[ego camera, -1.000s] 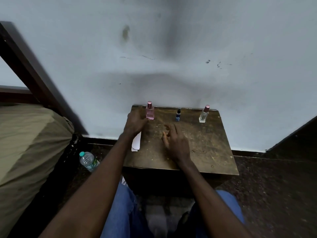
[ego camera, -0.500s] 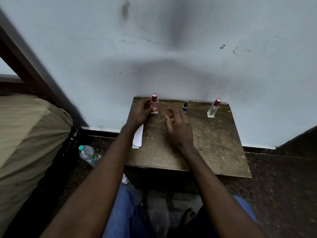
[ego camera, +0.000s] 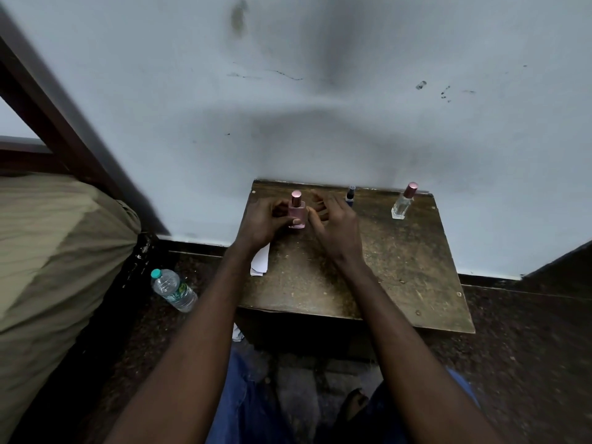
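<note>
From the head camera, a pink perfume bottle (ego camera: pixel 297 213) with a rosy metallic cap stands upright near the back left corner of a worn wooden table (ego camera: pixel 403 270) that is pushed against a pale, smudged wall (ego camera: pixel 320 123). The left hand (ego camera: pixel 261 224) grips this bottle, its thumb laid across the lower front of the glass and its fingers curled round the left and far side. The right hand (ego camera: pixel 336 230) hovers just beside the bottle on its right, fingers loosely spread and holding nothing; whether a fingertip touches the glass cannot be told. Behind the right hand, partly hidden by it, stands a small dark blue bottle (ego camera: pixel 350 196). Well apart, near the back right corner, stands a clear glass bottle (ego camera: pixel 402 205) with a pink cap. A white slip of paper (ego camera: pixel 261 261) hangs over the table's left edge under the left wrist. On the dark floor to the left lies a plastic water bottle (ego camera: pixel 173 290) with a teal cap, next to a bed covered by an olive sheet (ego camera: pixel 51 251). Blue jeans (ego camera: pixel 243 402) show at the bottom.
</note>
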